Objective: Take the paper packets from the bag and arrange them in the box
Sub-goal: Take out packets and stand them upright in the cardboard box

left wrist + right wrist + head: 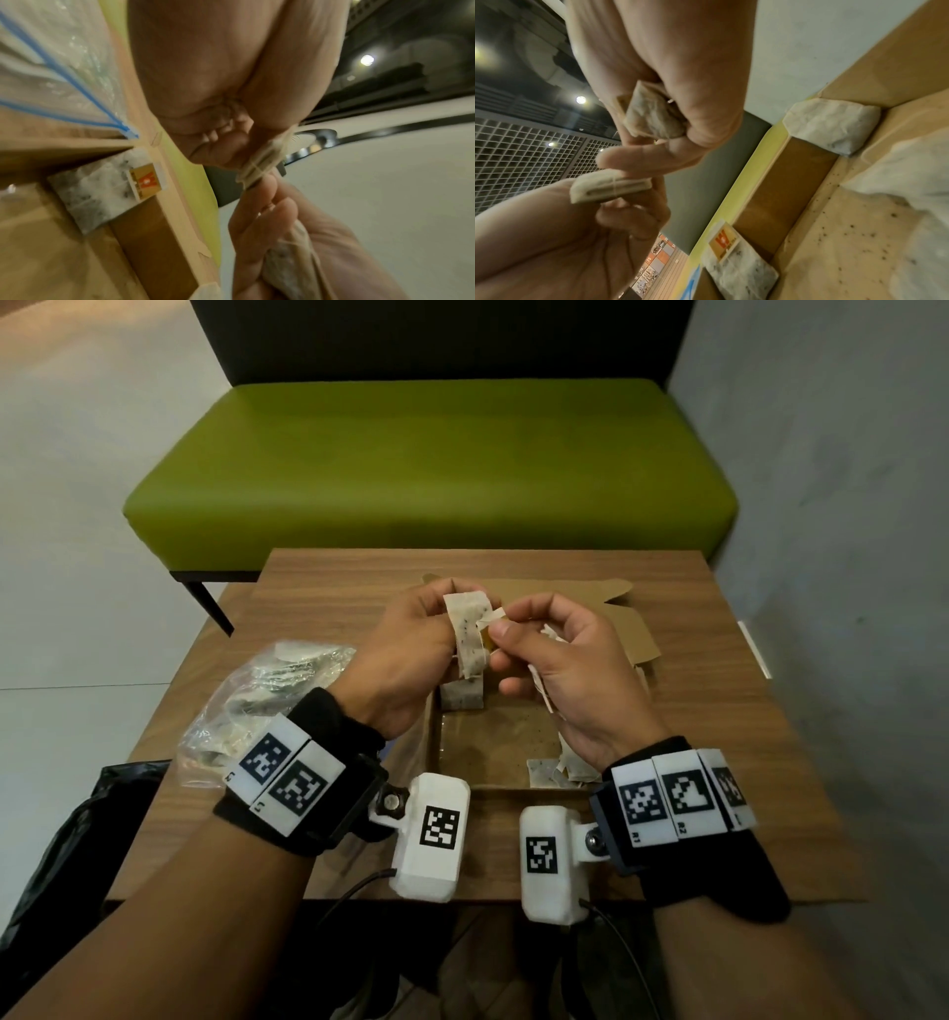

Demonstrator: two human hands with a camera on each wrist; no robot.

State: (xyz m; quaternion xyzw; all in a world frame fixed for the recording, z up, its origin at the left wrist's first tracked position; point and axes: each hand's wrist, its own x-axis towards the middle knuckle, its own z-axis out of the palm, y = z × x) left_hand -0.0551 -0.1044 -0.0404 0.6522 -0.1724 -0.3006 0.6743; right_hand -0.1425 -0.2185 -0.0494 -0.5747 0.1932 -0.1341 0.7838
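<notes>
Both hands are raised together over the far half of the open cardboard box, which sits in the middle of the wooden table. The left hand pinches a small stack of paper packets between thumb and fingers, the stack held upright on its edge. The right hand has its thumb and forefinger closed on the right edge of that same stack, by a yellow tag, while its other fingers curl around more packets tucked against the palm. The two hands touch at the stack. Directly below the left hand, one packet stands against the box's far wall near its far left corner; the left wrist view shows a yellow and red tag on it. More packets lie loose in the near right corner of the box, under the right wrist. The clear plastic bag, with packets inside, lies at the table's left edge, beside the left wrist and apart from both hands. A green bench stands beyond the far edge of the table.
</notes>
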